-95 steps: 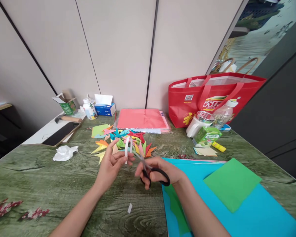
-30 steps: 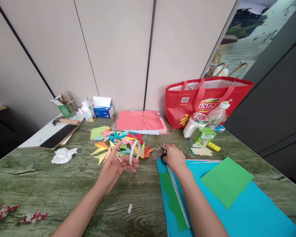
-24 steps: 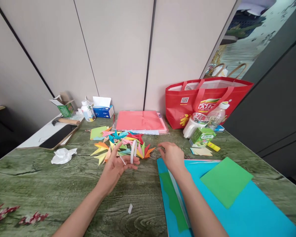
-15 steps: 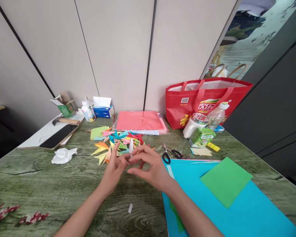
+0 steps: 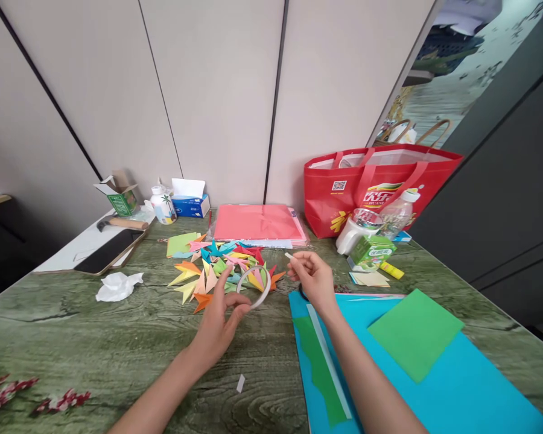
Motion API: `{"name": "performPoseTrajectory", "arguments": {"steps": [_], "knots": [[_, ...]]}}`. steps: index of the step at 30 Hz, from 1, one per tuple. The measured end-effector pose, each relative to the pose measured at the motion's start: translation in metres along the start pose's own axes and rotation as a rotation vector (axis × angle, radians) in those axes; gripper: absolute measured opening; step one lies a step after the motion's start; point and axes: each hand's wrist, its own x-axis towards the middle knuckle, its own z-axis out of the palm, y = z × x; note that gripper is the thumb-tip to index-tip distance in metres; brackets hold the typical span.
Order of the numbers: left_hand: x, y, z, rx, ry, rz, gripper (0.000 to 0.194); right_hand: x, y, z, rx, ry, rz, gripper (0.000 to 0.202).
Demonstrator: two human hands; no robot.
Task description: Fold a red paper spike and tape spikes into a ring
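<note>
My left hand (image 5: 221, 316) grips a white tape roll (image 5: 265, 292) at its lower left edge, in front of a pile of folded paper pieces (image 5: 210, 265) in many colours. Between the thumb and fingers of my right hand (image 5: 314, 277) is a small white strip (image 5: 289, 256), its end pointing up and left. The right hand hides most of the scissors; only part of a black handle (image 5: 303, 293) shows. A small white scrap (image 5: 240, 383) lies on the table nearer to me.
Blue sheets (image 5: 389, 367) with a green square (image 5: 416, 334) cover the right side. Behind stand a red bag (image 5: 321, 202), a green box (image 5: 371, 252) and red paper (image 5: 257, 222). Crumpled tissue (image 5: 118, 286) and a phone (image 5: 111, 250) lie left.
My hands have moved apart, the right one to the right and up with the white strip. The tape roll has turned to show its ring, and an orange folded piece is now visible beside my left hand.
</note>
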Motion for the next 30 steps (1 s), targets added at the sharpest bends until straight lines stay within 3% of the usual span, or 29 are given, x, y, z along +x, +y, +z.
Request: {"name": "performPoseTrajectory", "arguments": {"steps": [6,9,11,14,17,23,30], "knots": [[-0.002,-0.005,0.000,0.371,-0.157,0.094,0.061,0.004,0.037,-0.001,0.063,0.104,0.088,0.043],[-0.002,-0.006,0.000,0.483,-0.274,0.159,0.065,0.007,0.044,-0.005,-0.057,0.163,0.058,0.046],[-0.003,-0.007,0.001,0.511,-0.305,0.179,0.066,0.008,0.047,-0.006,-0.183,0.105,0.028,0.046],[-0.003,-0.009,0.003,0.447,-0.242,0.134,0.067,0.007,0.049,-0.004,-0.317,-0.077,0.018,0.050],[0.000,-0.011,0.004,0.326,-0.087,0.046,0.070,0.005,0.050,0.002,-0.341,-0.183,0.032,0.053],[0.009,-0.012,0.003,0.166,0.169,-0.078,0.078,0.006,0.052,0.002,-0.360,-0.253,0.085,0.057],[0.016,-0.023,0.003,-0.056,0.222,-0.182,0.085,0.002,0.047,0.008,-0.140,-0.286,0.271,0.056]]}}
